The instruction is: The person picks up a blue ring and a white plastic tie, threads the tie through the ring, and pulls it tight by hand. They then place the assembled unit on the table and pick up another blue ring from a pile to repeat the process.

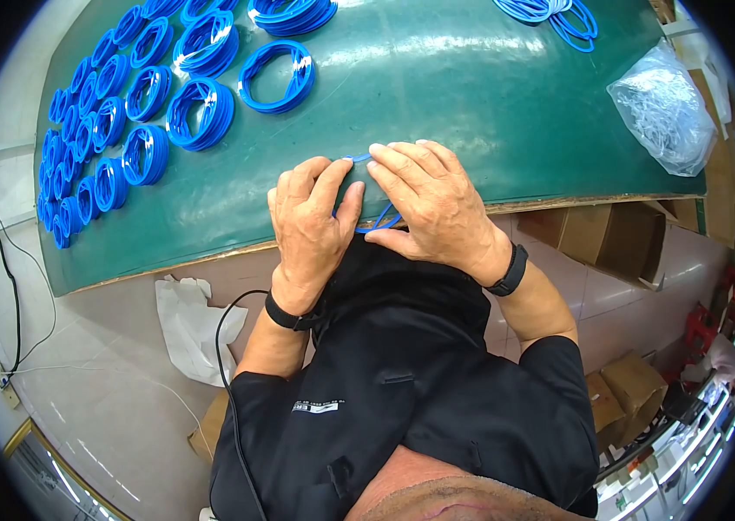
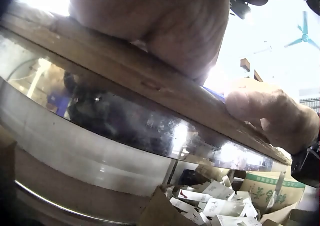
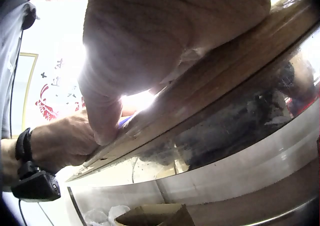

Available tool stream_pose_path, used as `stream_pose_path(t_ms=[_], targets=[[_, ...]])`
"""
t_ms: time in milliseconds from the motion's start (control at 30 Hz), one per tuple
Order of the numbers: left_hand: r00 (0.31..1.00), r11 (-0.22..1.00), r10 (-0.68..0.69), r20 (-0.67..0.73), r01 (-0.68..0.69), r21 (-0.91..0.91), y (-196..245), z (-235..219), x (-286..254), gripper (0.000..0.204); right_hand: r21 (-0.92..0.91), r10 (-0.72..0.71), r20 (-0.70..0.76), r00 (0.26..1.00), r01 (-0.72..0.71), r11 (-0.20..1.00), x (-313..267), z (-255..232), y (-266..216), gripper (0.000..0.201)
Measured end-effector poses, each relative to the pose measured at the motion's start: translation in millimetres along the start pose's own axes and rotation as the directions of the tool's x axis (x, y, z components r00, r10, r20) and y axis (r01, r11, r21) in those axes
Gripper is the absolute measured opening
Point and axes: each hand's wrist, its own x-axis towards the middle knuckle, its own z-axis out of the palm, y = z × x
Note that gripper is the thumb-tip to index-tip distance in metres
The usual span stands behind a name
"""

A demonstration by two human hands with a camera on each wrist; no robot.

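In the head view a blue cable (image 1: 378, 219) forms a loop at the table's front edge, between the two hands. The left hand (image 1: 308, 217) pinches it between curled fingers and thumb on the left side. Across from it the right hand (image 1: 433, 205) holds the cable's other side, its fingertips close to the left fingertips. Much of the loop is hidden behind the fingers. In the left wrist view the left hand (image 2: 160, 26) is large and dark at the table edge; the right wrist view shows the right hand (image 3: 150, 41) likewise.
Many coiled blue cables (image 1: 202, 115) stand in rows on the left of the green table (image 1: 437, 95). A looser blue bundle (image 1: 577, 30) lies at the far right, near a clear plastic bag (image 1: 664, 111) of white pieces. Cardboard boxes (image 1: 591, 233) are below the right edge.
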Motion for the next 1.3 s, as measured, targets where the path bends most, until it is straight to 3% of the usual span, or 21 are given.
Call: stream_pose_path(t_ms=[1033, 1167, 1300], targets=[[0.999, 0.999, -0.023, -0.023, 0.023, -0.027, -3.3, 2.5, -1.8, 0.040, 0.005, -0.017, -0.027, 1.000, 0.017, 1.000, 2.6, -0.7, 0.3, 0.082], [0.998, 0.993, -0.053, -0.018, 0.051, -0.102, -3.9, -2.6, -2.1, 0.043, 0.011, -0.018, -0.036, 0.999, 0.018, 1.000, 3.6, -1.6, -0.1, 0.080], [0.996, 0.994, 0.009, 0.086, 0.001, -0.112, -7.8, -21.5, -12.0, 0.048, 0.013, -0.019, -0.026, 0.999, 0.020, 1.000, 4.4, -2.6, 0.6, 0.080]])
